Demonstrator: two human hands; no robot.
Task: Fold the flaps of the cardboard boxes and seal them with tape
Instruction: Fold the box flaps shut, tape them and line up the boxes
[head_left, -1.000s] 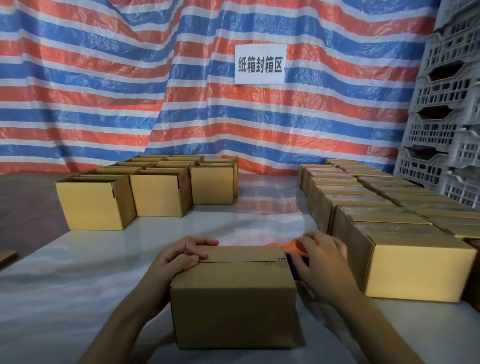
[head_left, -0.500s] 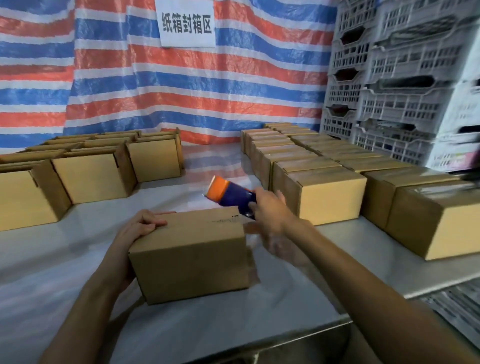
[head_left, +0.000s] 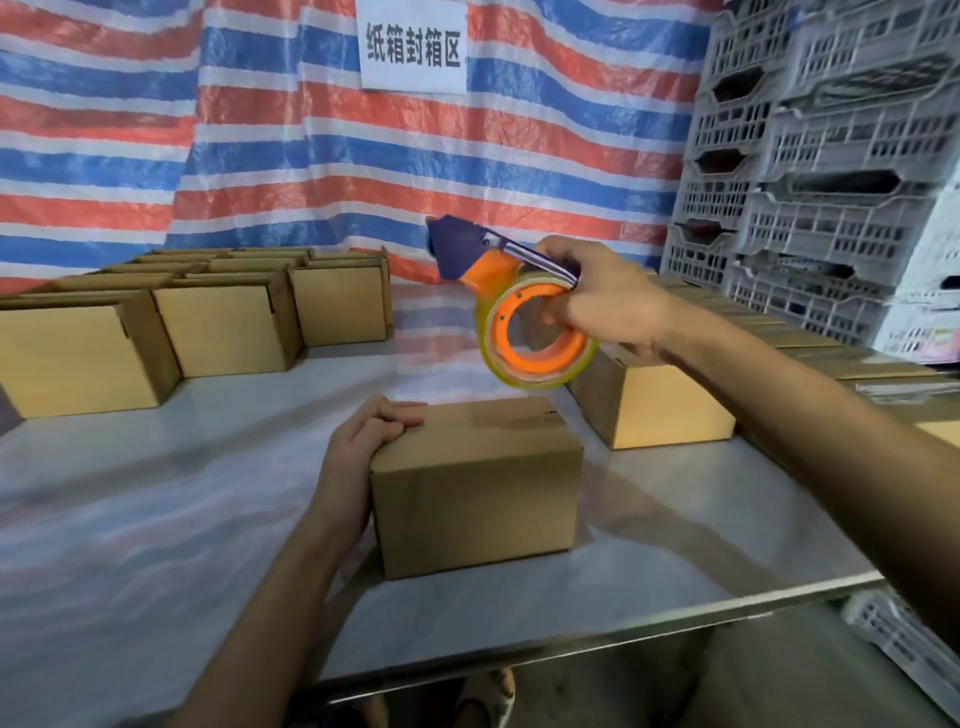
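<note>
A closed cardboard box (head_left: 475, 493) stands on the grey table (head_left: 156, 493) in front of me, its top flaps folded down. My left hand (head_left: 363, 447) grips its upper left corner, fingers curled over the top edge. My right hand (head_left: 597, 296) holds an orange and blue tape dispenser (head_left: 519, 312) with a roll of clear tape in the air, above and behind the box's right end.
Open-topped boxes (head_left: 223, 327) stand in rows at the back left. Closed boxes (head_left: 660, 405) line the right side of the table. Stacked white plastic crates (head_left: 831, 171) rise at the right. A striped tarp with a white sign (head_left: 413, 47) hangs behind. The table's front edge (head_left: 623, 623) is near me.
My right hand has lifted the tape dispenser from the box's right end up into the air. My view has swung right. My left hand stays on the box.
</note>
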